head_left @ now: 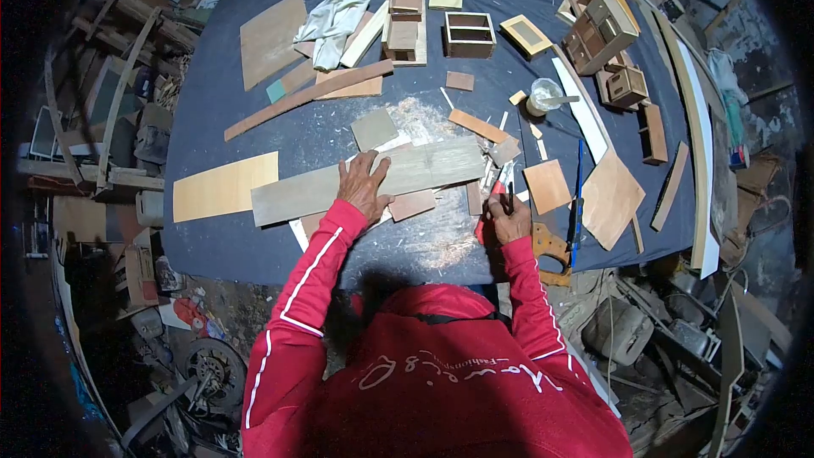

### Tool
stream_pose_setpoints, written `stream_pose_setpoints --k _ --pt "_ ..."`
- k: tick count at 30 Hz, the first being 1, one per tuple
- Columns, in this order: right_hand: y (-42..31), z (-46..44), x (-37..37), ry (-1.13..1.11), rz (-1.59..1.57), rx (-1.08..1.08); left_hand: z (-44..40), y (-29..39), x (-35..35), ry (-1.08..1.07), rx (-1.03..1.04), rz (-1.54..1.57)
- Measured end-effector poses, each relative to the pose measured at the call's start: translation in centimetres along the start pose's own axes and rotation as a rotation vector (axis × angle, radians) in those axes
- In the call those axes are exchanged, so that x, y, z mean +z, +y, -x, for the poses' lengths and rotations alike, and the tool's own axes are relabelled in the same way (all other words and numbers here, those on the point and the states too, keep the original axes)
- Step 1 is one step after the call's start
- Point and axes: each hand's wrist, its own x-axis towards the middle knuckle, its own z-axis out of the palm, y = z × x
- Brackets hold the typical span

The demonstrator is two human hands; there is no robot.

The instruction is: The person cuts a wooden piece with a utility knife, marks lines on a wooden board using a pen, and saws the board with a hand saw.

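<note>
Dim clutter [153, 131] surrounds the cloth-covered bench [212, 254] and fades into black at the frame's sides. Left of centre, the plank [424, 165] overlaps a pale sheet [222, 188] and lies across scraps [413, 205], so it may sit unevenly; a push at either end could make it rock or skid. The left hand [363, 188] rests on it, fingers spread and released; too light a press could let it slip. What lies under the plank is mostly hidden. Right of centre, a red thing [483, 229] is hard to make out. Beside it, the right hand [510, 222] has its fingers closed around a dark stick [510, 193], partly covered; I cannot tell what it is. Farther up, the jar [538, 103] could spill if bumped. Lower right of centre, the saw [549, 242] sits at the near edge, where a sleeve [536, 288] could knock it off.
</note>
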Motion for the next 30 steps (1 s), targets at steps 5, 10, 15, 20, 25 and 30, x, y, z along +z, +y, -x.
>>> stream_pose_setpoints --k 5,10,15,20,25,30 --pt "1.5 0.8 -3.5 0.109 0.057 0.035 -0.2 0.3 -0.7 -0.042 -0.048 0.027" --pt "1.2 2.0 -9.0 0.365 0.307 0.016 -0.4 0.6 -0.9 -0.085 -0.062 0.059" --pt "2.5 3.0 -13.2 0.466 0.439 0.088 -0.5 0.3 -0.3 -0.061 -0.067 0.068" --pt "2.5 3.8 -14.0 0.539 0.621 0.018 -0.2 0.5 -0.4 -0.020 -0.083 0.073" --pt "4.0 2.8 -12.5 0.398 0.413 0.015 -0.3 0.9 -0.1 -0.019 -0.121 0.040" --pt "-0.9 3.1 -7.4 0.225 0.343 -0.080 -0.5 0.7 -0.3 -0.019 -0.119 0.033"
